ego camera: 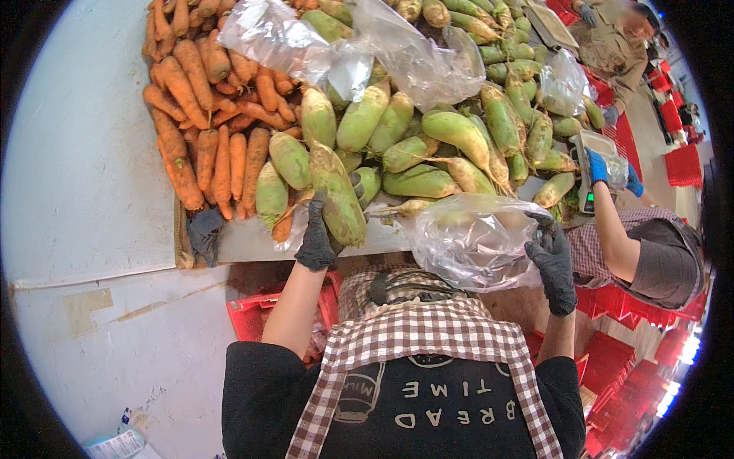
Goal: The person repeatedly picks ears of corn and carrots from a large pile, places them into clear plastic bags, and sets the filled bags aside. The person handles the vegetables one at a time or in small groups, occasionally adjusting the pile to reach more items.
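My left hand (321, 232), in a dark glove, grips a large green radish (338, 195) above the table's front edge. My right hand (553, 261), gloved the same way, pinches the rim of a clear plastic bag (476, 241). The bag hangs wide and crumpled over the edge in front of my apron; I cannot make out anything inside it. Beyond both hands lies a heap of green radishes (421, 182), some with long thin roots. A pile of orange carrots (195, 86) adjoins it on the left.
Loose clear plastic film (424, 57) lies over the heap. A dark crumpled glove (205, 232) rests at the table's left corner. On the right, a co-worker's blue-gloved hand (596, 165) is at a scale (599, 143). Red crates (258, 312) stand below the table.
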### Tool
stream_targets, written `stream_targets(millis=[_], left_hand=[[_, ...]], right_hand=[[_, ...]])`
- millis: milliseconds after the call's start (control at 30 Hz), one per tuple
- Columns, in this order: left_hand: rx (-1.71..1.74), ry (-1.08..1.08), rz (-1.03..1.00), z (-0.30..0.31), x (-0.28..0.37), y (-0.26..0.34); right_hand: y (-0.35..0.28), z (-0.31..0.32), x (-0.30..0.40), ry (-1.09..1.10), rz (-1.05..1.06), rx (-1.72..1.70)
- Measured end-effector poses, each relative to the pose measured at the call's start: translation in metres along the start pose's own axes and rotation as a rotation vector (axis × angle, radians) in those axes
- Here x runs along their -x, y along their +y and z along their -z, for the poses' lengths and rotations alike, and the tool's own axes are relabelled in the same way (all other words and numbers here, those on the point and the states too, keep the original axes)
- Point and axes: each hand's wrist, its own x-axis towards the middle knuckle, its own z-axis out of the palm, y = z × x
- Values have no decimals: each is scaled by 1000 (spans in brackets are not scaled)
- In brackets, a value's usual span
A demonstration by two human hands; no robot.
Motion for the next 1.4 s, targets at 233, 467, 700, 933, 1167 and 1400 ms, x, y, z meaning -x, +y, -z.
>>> stream_targets(millis=[233,467,700,933,1167,1400], left_hand=[[51,-130,-118,-34,15,10],[6,-115,-197,-49,26,5],[-167,-17,-346,-66,23,-5],[-523,83,-293,-93,7,32],[69,-310,-103,-92,-18,27],[-298,-289,-245,-96,-19,23]], right_hand=[[-46,-80,-21,-263,-30,-254],[-28,-159,-45,-506,48,-155],[-49,-207,-40,-526,251,13],[-38,-183,-52,-879,-105,-323],[2,-195,-60,-1010,-396,-1190],[4,-188,-71,-1150,-569,-1586]])
